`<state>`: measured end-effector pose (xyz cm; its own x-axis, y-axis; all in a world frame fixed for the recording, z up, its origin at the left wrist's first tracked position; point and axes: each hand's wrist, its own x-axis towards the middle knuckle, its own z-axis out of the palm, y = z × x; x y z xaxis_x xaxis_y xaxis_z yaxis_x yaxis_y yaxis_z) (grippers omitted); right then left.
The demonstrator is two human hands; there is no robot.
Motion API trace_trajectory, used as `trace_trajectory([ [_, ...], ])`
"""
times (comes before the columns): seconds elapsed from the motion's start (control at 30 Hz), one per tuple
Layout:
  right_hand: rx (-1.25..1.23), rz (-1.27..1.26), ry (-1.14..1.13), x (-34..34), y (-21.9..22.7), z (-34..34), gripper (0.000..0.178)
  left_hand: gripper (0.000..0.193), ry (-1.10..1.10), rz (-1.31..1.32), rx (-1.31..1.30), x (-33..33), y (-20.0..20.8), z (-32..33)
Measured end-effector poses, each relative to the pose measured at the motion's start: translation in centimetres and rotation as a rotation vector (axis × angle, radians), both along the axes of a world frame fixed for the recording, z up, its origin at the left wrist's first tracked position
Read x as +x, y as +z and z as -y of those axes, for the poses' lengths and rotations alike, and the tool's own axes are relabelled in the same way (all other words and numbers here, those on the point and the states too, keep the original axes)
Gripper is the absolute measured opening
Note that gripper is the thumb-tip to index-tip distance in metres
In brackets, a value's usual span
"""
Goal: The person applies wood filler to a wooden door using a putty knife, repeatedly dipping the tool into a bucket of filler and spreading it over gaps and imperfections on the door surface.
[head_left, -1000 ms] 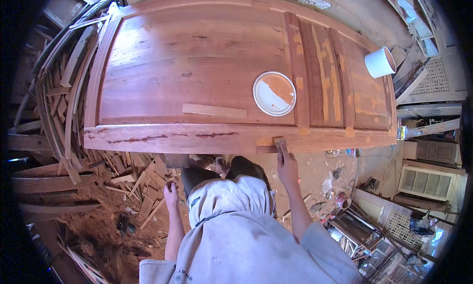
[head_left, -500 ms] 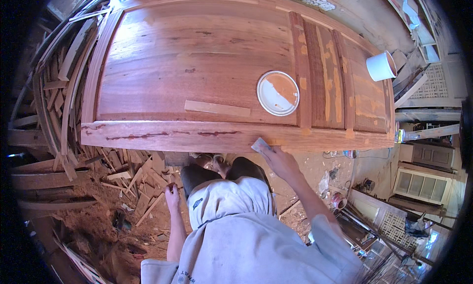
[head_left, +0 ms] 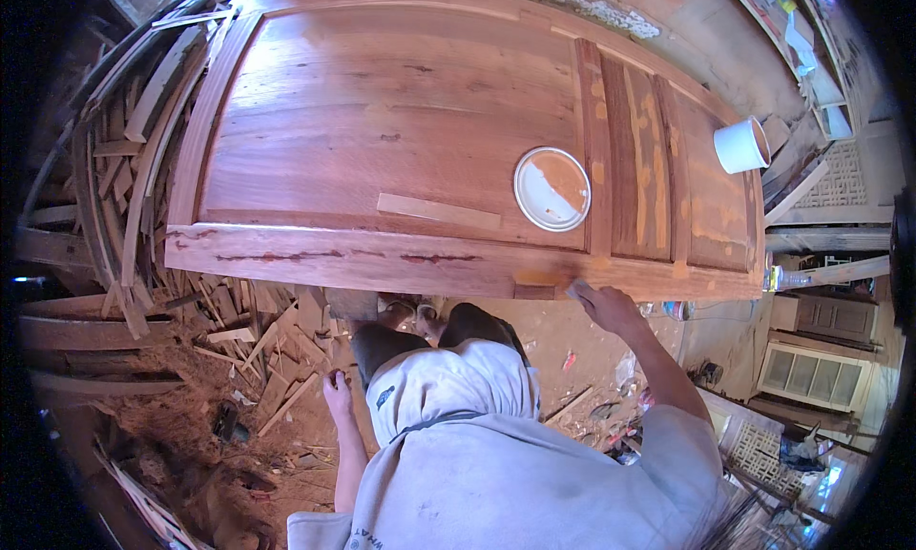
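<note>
My right hand (head_left: 611,308) is closed on a small flat grey scraper (head_left: 576,290), held at the near edge of a reddish wooden door panel (head_left: 334,149). Just left of the scraper, a brownish-orange patch (head_left: 534,285) with straight sides marks the front rail. My left hand (head_left: 337,394) hangs below the panel, its fingers curled; whatever may be in it is hidden. A round white lid (head_left: 528,203) with orange filler lies on the panel, close to a thin wooden strip (head_left: 439,211). Dark cracks (head_left: 286,256) run along the left of the front rail.
A white tub (head_left: 740,147) stands at the panel's right end, near several filler-smeared sections. Offcuts and boards (head_left: 143,159) are heaped at the left, with more scraps (head_left: 286,359) on the dusty floor. A pale louvred frame (head_left: 811,373) is at the right.
My right hand has moved right along the front rail with the scraper, and the brownish-orange patch now shows behind it. The whole view has shifted slightly. My left hand still hangs low.
</note>
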<state>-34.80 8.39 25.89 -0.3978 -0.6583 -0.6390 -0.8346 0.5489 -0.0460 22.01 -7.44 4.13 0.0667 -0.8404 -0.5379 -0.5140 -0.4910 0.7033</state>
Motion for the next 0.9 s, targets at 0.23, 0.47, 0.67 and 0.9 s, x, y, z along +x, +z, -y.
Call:
trace_trajectory([
  [0.23, -0.527, 0.293, -0.392, 5.8, 0.3, -0.9, 0.038, 0.033, 0.079, -0.078, -0.003, 2.2, -2.2, 0.3],
  [0.47, -0.531, 0.118, -0.477, 14.5, -4.3, 1.7, 0.041, 0.031, -0.076, -0.016, -0.085, 2.5, -2.9, 3.0],
  [0.67, -0.555, -0.003, -0.474, 15.5, -5.4, 4.0, 0.043, 0.032, -0.069, -0.050, -0.012, -0.5, -0.2, 5.3],
  [0.9, -0.514, -0.110, -0.470, 16.9, -7.4, 3.4, 0.044, 0.030, -0.124, -0.010, 0.011, -0.1, -0.2, 4.3],
])
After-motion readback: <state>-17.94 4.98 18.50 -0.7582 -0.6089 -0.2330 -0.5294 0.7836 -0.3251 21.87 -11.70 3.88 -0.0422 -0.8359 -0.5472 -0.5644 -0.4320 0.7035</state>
